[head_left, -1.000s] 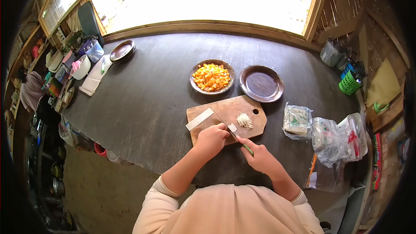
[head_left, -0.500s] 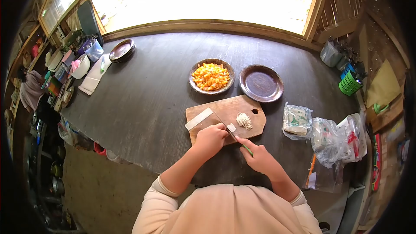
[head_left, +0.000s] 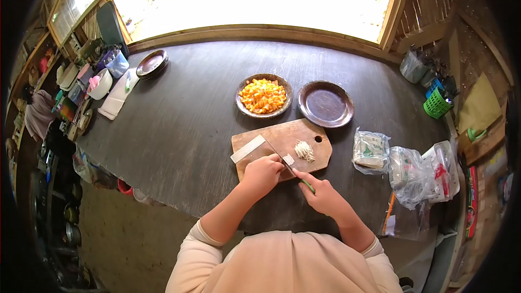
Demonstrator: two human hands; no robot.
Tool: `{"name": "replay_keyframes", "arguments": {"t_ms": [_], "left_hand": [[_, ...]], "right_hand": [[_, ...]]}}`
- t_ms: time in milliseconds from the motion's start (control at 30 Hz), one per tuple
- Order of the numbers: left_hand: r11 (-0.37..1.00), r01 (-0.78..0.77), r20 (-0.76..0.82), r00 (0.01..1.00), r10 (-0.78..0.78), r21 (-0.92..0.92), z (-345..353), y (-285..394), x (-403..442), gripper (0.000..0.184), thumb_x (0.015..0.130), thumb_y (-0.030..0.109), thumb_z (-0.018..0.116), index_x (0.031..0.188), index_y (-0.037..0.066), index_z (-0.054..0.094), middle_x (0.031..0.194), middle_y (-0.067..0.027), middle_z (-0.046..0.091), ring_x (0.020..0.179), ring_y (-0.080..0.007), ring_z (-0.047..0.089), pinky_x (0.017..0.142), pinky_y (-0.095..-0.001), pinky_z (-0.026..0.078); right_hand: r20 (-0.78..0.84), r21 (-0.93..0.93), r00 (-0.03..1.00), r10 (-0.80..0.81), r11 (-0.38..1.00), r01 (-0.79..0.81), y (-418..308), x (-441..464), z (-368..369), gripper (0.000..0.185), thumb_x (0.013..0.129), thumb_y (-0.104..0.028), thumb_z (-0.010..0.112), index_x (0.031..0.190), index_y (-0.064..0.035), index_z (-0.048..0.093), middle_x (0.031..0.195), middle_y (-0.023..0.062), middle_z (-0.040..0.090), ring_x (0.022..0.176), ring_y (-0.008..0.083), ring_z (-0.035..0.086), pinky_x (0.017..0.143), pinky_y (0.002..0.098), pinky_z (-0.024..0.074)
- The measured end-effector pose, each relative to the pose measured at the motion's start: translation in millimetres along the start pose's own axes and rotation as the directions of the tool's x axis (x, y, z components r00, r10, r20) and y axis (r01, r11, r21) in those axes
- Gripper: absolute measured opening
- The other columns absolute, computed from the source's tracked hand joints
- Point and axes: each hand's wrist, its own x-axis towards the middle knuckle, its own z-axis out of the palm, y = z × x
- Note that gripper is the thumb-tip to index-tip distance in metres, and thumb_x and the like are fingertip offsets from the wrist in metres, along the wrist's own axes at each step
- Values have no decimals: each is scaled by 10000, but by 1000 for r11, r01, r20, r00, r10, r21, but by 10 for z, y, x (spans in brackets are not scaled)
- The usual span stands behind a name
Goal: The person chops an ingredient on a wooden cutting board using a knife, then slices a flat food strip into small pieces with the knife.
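A wooden cutting board (head_left: 309, 130) lies in front of me on the dark table. My right hand (head_left: 325, 199) is closed around the green handle of a knife (head_left: 308, 186), whose blade slants up and left across the board. My left hand (head_left: 262, 174) is curled against the board just left of the blade; whatever its fingers press on is hidden. A flat, pale slab (head_left: 248, 148) rests at the board's left end. Right of the blade lie a few small pale slices (head_left: 288, 160), and beyond them a heap of thin pale strips (head_left: 304, 151).
Behind the board stand a bowl of diced orange pieces (head_left: 264, 96) and a dark plate (head_left: 325, 103). Plastic-wrapped packs (head_left: 372, 149) sit on the right, near a green basket (head_left: 437, 104). Stacked dark plates (head_left: 152, 64) and a white cloth (head_left: 116, 100) are at the far left.
Both hands and the knife hold nearly the same place. The whole view has shifted very slightly; the cut pieces look the same.
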Motion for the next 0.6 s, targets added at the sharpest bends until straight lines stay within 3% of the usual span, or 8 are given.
{"name": "replay_keyframes", "arguments": {"t_ms": [67,133,167,233,333,600], "left_hand": [[1000,1,4,1000,-1,-3,10,-9,-11,144,839,147,628,882,120,763,931,-9,676,875,-231,678,742,-362,544],[1000,2,-16,1000,-2,-3,27,1,-8,140,835,143,632,878,117,762,926,-11,670,869,-228,676,739,-359,543],[1000,-9,-15,1000,9,-3,25,10,-7,140,835,143,632,878,117,762,926,-11,670,869,-228,676,739,-359,543],[1000,-4,10,1000,4,23,-7,13,-4,139,836,145,630,875,117,760,918,-12,664,861,-227,674,736,-357,543],[1000,-3,1,1000,3,6,-10,13,-13,140,838,146,626,871,118,759,913,-14,658,854,-229,673,737,-361,542],[1000,12,29,1000,-12,23,5,5,-20,157,838,152,630,900,114,769,954,-14,676,889,-229,681,753,-350,547]], "right_hand": [[-32,14,998,-48,999,48,-48,35,26,414,962,-123,572,1374,-147,549,880,251,682,797,428,670,690,446,542],[134,-41,952,274,962,-271,-233,103,-35,421,973,-129,558,1393,-147,538,1056,239,686,991,426,654,836,409,533],[123,-40,953,277,961,-274,-179,87,-25,421,973,-129,558,1393,-147,538,1056,239,686,991,426,654,836,409,533],[72,30,992,100,994,-102,-51,89,3,421,974,-132,557,1394,-147,535,1066,236,686,1001,427,651,846,410,531],[38,5,999,30,1000,-31,-77,17,-16,409,967,-124,559,1376,-128,541,1120,230,672,994,422,651,826,448,545],[78,-36,990,119,993,-116,-94,56,29,439,962,-134,577,1397,-139,524,1095,238,683,995,435,648,856,439,540]]}}
